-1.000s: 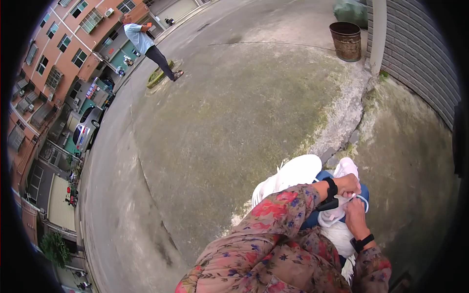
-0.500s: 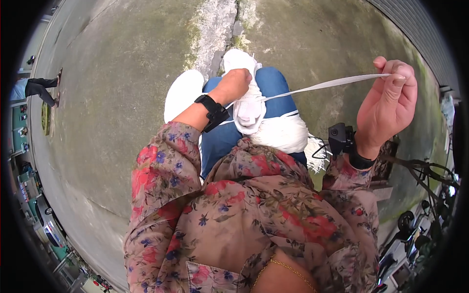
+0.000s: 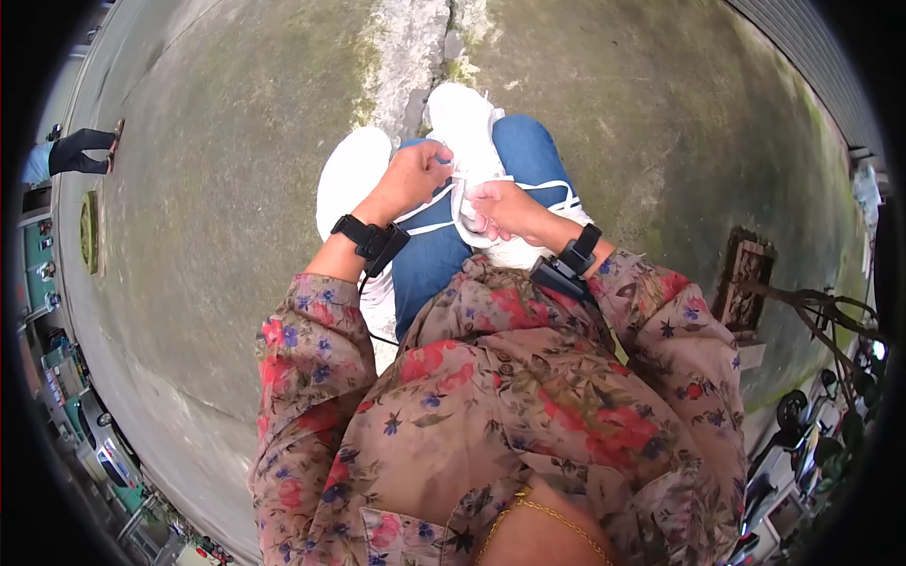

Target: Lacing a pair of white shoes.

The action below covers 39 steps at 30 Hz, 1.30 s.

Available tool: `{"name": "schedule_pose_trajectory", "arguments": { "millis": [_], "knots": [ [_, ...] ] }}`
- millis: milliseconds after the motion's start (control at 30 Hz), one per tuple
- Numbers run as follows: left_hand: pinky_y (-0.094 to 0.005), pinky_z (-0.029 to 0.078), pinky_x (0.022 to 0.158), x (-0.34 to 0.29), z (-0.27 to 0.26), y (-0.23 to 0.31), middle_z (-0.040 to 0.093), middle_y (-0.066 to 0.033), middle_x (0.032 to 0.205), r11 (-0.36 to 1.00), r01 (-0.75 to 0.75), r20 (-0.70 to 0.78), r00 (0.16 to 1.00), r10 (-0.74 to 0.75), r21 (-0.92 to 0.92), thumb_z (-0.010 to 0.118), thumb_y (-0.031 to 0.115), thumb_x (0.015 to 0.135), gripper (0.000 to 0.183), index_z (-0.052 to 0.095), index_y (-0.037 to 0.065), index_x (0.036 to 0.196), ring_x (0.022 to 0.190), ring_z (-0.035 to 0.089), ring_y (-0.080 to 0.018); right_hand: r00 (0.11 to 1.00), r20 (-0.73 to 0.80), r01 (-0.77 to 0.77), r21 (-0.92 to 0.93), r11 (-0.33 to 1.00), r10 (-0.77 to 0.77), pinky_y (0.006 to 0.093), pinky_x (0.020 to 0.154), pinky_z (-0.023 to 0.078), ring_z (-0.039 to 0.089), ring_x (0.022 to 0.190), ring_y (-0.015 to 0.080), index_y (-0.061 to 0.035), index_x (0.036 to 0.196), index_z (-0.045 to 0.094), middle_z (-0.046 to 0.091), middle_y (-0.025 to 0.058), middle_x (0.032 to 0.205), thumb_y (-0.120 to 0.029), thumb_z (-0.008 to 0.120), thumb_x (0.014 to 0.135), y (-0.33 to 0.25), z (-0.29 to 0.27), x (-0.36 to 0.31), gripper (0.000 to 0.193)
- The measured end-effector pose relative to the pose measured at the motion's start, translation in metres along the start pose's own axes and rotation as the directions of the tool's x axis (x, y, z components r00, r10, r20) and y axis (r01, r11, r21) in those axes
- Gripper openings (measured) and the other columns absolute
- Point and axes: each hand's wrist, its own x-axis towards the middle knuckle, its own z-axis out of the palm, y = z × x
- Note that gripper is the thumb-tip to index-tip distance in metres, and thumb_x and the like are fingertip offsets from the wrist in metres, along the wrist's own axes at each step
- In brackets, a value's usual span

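A white lace-up shoe (image 3: 461,108) rests between my knees, its toe pointing away from me. White shoelaces (image 3: 429,228) run across my blue jeans (image 3: 425,274) on both sides of it. My left hand (image 3: 415,177) is at the shoe's left side, fingers curled in; what they hold, if anything, is too small to make out. From the right, my right hand (image 3: 505,208) reaches over the shoe's opening, its fingers closed on the shoelace and partly hiding the tongue. Both wrists wear black straps with small devices.
A rounded white thing (image 3: 351,179) lies outside my left knee. Mossy concrete ground (image 3: 245,170) with a crack spreads ahead. A person (image 3: 80,151) is at the far left. A framed ground opening (image 3: 746,283) and bare branches (image 3: 816,307) are on the right.
My right hand has come in from far right, where it held the lace stretched out, to the shoe. My left hand has shifted slightly left, off the shoe's middle.
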Motion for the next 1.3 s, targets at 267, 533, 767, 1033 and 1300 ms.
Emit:
{"name": "schedule_pose_trajectory", "arguments": {
  "millis": [267, 533, 767, 1033, 1300],
  "knots": [
    [-0.0181, 0.034, 0.039, -0.011, -0.011, 0.006, 0.053, -0.0004, 0.066, 0.865, 0.225, 0.027, 0.971, -0.238, -0.448, 0.053, 0.009, 0.082, 0.021, 0.053, 0.001, 0.102, 0.046, 0.044, -0.0045, 0.748, -0.332, 0.274, -0.635, 0.722, -0.575, 0.0402, 0.056, 0.044, 0.057, 0.057, 0.0326, -0.0014, 0.076, 0.054, 0.056, 0.0189, 0.066, -0.012, 0.044, 0.082, 0.020, 0.014, 0.043, 0.016],
    [-0.0167, 0.030, 0.037, -0.011, -0.006, 0.006, 0.052, 0.0020, 0.066, 0.835, 0.245, 0.042, 0.965, -0.258, -0.493, 0.052, 0.010, 0.083, 0.021, 0.053, 0.003, 0.103, 0.044, 0.041, -0.0028, 0.802, -0.215, 0.185, -0.798, 0.574, -0.557, 0.0474, 0.061, 0.043, 0.055, 0.070, 0.0419, 0.0033, 0.076, 0.051, 0.055, 0.0266, 0.071, -0.009, 0.042, 0.082, 0.010, 0.008, 0.034, 0.017],
    [-0.0169, 0.029, 0.037, -0.007, -0.001, 0.003, 0.051, 0.0019, 0.066, 0.839, 0.235, 0.048, 0.969, -0.244, -0.491, 0.051, 0.010, 0.084, 0.020, 0.053, 0.004, 0.103, 0.043, 0.041, -0.0032, 0.950, 0.067, 0.295, 0.130, 0.947, -0.305, 0.0192, 0.044, 0.030, 0.038, 0.046, 0.0063, -0.0028, 0.087, 0.051, 0.042, -0.0021, 0.058, -0.021, 0.046, 0.089, -0.053, -0.026, -0.088, 0.019],
    [-0.0250, 0.046, 0.053, 0.014, 0.018, 0.017, 0.061, -0.0078, 0.082, 0.997, -0.073, -0.027, 0.997, 0.074, 0.026, 0.055, 0.010, 0.082, 0.024, 0.058, 0.002, 0.104, 0.062, 0.057, -0.0132, 0.674, -0.033, 0.617, 0.574, 0.538, -0.738, 0.0180, 0.041, 0.023, 0.027, 0.034, 0.0004, -0.0063, 0.096, 0.040, 0.036, -0.0067, 0.052, -0.016, 0.037, 0.092, -0.128, -0.016, -0.193, 0.010],
    [-0.0262, 0.043, 0.079, 0.013, 0.000, 0.076, 0.061, -0.0053, 0.094, 0.920, -0.127, 0.392, 0.877, 0.279, -0.371, 0.059, 0.017, 0.081, 0.022, 0.061, 0.004, 0.100, 0.089, 0.055, -0.0114, 0.510, -0.233, 0.847, -0.032, 0.531, -0.828, 0.0235, 0.060, 0.037, 0.046, 0.063, 0.0110, -0.0021, 0.089, 0.051, 0.049, 0.0029, 0.071, -0.017, 0.040, 0.091, -0.138, -0.040, -0.143, 0.019]
  ]
}}
